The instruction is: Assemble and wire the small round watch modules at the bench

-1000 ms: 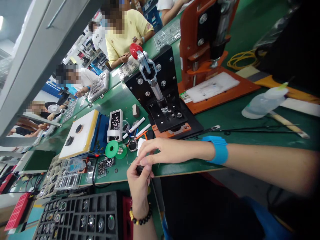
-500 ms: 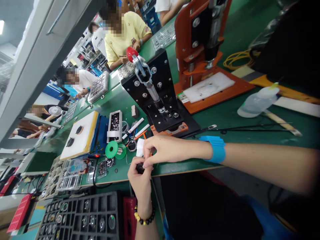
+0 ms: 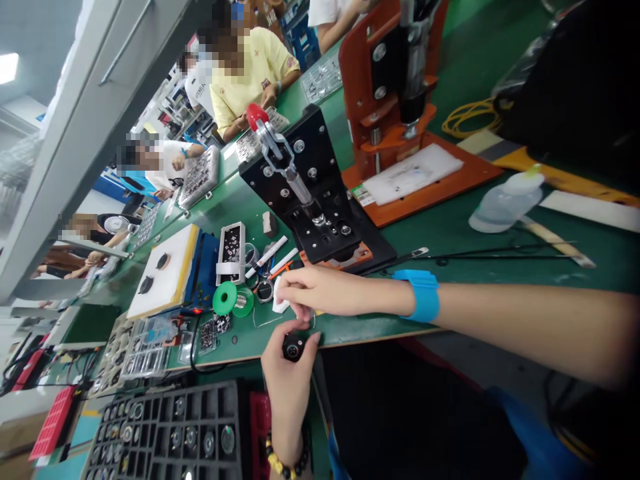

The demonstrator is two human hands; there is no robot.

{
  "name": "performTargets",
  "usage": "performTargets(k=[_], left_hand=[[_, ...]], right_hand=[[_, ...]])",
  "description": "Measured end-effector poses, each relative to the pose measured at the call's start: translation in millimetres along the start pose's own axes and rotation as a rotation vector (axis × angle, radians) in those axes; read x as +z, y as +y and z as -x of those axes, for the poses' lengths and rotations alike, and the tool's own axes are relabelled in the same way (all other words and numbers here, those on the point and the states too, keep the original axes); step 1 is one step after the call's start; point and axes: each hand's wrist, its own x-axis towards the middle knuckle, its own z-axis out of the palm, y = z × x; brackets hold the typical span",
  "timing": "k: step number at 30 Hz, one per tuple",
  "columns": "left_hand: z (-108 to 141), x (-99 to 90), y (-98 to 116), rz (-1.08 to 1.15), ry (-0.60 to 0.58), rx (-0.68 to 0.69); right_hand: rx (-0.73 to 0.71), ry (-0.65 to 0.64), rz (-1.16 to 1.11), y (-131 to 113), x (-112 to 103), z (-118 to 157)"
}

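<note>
My left hand (image 3: 287, 380), with a beaded bracelet at its wrist, pinches a small round black watch case (image 3: 293, 347) between thumb and fingers. The case's face with a dark round centre is turned up towards me, at the table's front edge. Just above it, my right hand (image 3: 305, 291), wearing a blue wristband (image 3: 424, 295), has its fingers curled together. Whatever they hold, if anything, is hidden. Beside the right fingers lies a white piece (image 3: 280, 297), partly covered by the hand. A green spool (image 3: 225, 298) stands to its left.
A black toggle press (image 3: 320, 187) stands behind my hands, an orange press (image 3: 390, 133) to its right. A squeeze bottle (image 3: 507, 203) lies at the right. At left are a blue box with a white pad (image 3: 163, 267), a parts box (image 3: 231, 253) and a compartment tray (image 3: 170, 427). Several people sit beyond.
My right hand has lifted off the watch case and moved slightly up and left, fingers curled. The case, hidden before, now shows in my left hand. The view has shifted slightly.
</note>
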Motion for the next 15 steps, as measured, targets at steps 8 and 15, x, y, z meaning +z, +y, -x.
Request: performTargets(k=[8, 15], left_hand=[[-5, 6.0, 6, -0.130, -0.015, 0.119], [4, -16.4, -9, 0.043, 0.244, 0.014]], right_hand=[[-0.011, 0.050, 0.137, 1, -1, -1], [-0.310, 0.197, 0.571, 14, 1, 1]])
